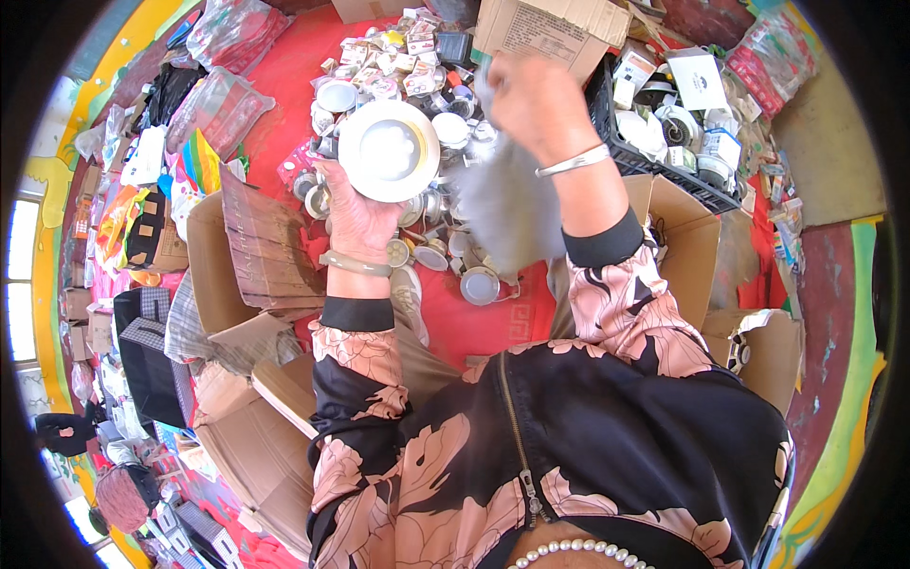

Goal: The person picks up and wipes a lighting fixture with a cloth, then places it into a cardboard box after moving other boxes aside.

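A round white downlight (365, 161) with a wide pale rim rests in my left hand (356, 214), its face turned up. The fingers wrap round its lower left edge, partly hidden under it. Up and to the right, my right hand (538, 106) is closed on a grey cloth (517, 204), which hangs down blurred by motion. The cloth is apart from the light's rim. Under and beyond both hands lies a heap of light fittings (431, 256) and small boxes, among them a lamp with a pale round face (480, 285).
A black crate (664, 173) of lamps and boxes stands at the far right. Open cardboard boxes flank me, one at the left (213, 251) and one at the right (697, 242). Another carton (555, 36) lies at the back. Plastic bags (223, 104) lie at the far left on red carpet.
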The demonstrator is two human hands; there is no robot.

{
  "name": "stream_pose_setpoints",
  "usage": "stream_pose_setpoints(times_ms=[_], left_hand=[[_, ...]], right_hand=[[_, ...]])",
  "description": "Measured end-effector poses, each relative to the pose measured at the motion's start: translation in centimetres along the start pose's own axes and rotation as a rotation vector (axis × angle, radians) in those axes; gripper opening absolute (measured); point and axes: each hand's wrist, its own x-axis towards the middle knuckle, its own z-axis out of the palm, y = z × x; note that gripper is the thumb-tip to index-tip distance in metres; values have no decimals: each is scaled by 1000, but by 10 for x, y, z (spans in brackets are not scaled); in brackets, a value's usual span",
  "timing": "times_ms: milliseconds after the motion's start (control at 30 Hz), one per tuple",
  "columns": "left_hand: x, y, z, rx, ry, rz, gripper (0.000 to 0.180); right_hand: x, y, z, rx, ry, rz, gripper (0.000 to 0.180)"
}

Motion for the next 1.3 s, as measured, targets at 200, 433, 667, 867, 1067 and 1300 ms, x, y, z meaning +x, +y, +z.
stream_pose_setpoints(times_ms=[200,433,667,867,1067,1300], left_hand=[[-1,-5,-2,-6,-178,-73,73],[-10,-4,-5,83,-101,-183,57],[-7,-1,4,197,-149,-24,57],[-8,11,5,115,16,190,59],[2,13,8,17,77,234,66],[-1,18,18,-201,-55,162,89]], right_hand=[[-7,-36,7,909,42,-301,29],[-11,-39,30,343,48,-631,37],[1,-18,50,509,181,-420,16],[-8,-14,68,532,152,-403,15],[0,2,48,248,-136,-344,29],[7,37,64,792,32,58,32]])
